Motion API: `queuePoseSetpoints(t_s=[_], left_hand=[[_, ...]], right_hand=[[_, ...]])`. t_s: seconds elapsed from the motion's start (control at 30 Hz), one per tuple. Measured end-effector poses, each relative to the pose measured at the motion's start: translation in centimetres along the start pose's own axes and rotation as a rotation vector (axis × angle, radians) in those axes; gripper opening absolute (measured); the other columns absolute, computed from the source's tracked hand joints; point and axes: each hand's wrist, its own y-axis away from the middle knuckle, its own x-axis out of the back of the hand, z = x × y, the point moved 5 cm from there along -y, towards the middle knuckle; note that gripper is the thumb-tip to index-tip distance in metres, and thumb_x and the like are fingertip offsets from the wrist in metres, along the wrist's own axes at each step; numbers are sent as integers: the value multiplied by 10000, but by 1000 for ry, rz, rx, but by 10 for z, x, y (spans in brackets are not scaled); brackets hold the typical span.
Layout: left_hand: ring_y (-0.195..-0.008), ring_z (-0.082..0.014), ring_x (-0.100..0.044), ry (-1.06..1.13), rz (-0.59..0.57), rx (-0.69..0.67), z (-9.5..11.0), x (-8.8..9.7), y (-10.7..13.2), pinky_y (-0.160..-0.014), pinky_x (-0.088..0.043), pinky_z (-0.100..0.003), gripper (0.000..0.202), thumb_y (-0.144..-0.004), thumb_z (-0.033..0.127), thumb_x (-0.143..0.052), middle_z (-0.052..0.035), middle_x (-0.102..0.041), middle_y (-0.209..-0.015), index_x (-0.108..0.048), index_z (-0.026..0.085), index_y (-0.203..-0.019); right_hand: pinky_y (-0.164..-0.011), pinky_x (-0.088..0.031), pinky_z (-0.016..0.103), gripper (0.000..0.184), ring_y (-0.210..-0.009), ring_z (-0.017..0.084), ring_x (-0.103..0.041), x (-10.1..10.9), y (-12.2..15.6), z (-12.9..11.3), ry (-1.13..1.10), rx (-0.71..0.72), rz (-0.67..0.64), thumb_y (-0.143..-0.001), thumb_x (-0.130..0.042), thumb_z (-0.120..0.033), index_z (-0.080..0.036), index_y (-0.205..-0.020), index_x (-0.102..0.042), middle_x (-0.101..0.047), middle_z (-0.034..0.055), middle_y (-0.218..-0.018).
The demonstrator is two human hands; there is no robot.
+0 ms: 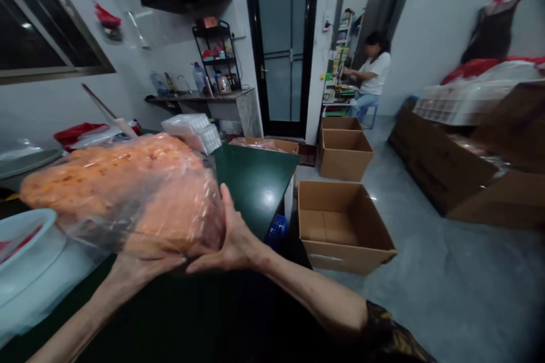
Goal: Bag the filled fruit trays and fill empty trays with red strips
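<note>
A large clear plastic bag of orange food pieces (123,193) fills the left middle of the view, held up over a dark green table (255,187). My left hand (142,272) cups the underside of the bag. My right hand (230,244) presses against its lower right side, with the fingers spread upward. The two hands nearly meet beneath the bag. A white plastic basin (25,249) sits just left of the bag, close to my left hand.
An open cardboard box (340,232) stands on the grey floor right of the table, with more cartons (344,153) behind it. Large brown cartons (443,164) line the right wall. White trays (191,133) rest on the table. A seated co-worker (372,68) works in the far doorway.
</note>
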Motion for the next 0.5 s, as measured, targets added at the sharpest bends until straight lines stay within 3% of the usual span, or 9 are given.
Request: queuePoseSetpoints(t_s=[0.07,0.13,0.2,0.27,0.3,0.37,0.5], left_hand=[[-655,-195,-647,103,-42,-51,32,-29,-11,-696,-541,-351,117,-539,328,-764,25,-698,-631,-701,236,-573],[-670,-200,-660,336,-93,-77,63,-73,-27,-688,-554,-350,350,-493,245,-809,-16,-715,-759,-700,178,-819],[-781,-212,-666,540,-209,-162,93,-131,-46,-754,-546,-353,532,-478,175,-822,-41,-707,-913,-648,173,-981],[-922,-241,-641,708,-412,-218,114,-199,-64,-847,-511,-377,610,-492,140,-818,-73,-671,-1050,-607,181,-1063],[-940,-257,-635,770,-525,-204,120,-236,-71,-854,-505,-400,608,-513,148,-812,-91,-660,-1072,-595,178,-1080],[-921,-282,-640,805,-641,-163,120,-308,-84,-835,-508,-433,581,-529,200,-813,-118,-665,-1038,-596,158,-1066],[-1104,-330,-540,906,-805,-25,88,-449,-102,-965,-409,-447,824,-396,229,-870,-158,-593,-1163,-541,158,-1148]], right_hand=[[-1060,-264,477,1292,-1303,304,-304,42,14,-17,-91,75,68,-454,-833,-400,-238,-1431,-3,-318,119,-1420],[-1008,-370,390,1064,-1204,270,-446,92,32,-21,-140,94,116,-502,-814,-353,-186,-1374,-228,-466,111,-1304],[-941,-431,369,894,-1122,267,-516,148,55,-10,-90,19,223,-514,-805,-342,-146,-1272,-373,-530,125,-1222],[-932,-430,394,808,-1092,275,-534,203,83,12,-11,-68,312,-520,-797,-358,-130,-1207,-438,-547,138,-1198],[-945,-416,411,777,-1091,280,-535,228,99,26,21,-111,341,-526,-790,-367,-126,-1187,-460,-546,143,-1203],[-981,-376,438,711,-1102,290,-528,272,133,60,75,-204,380,-535,-778,-378,-123,-1143,-512,-539,150,-1221],[-994,-363,446,631,-1133,314,-509,338,197,144,60,-450,501,-497,-789,-385,-170,-1062,-606,-567,134,-1203]])
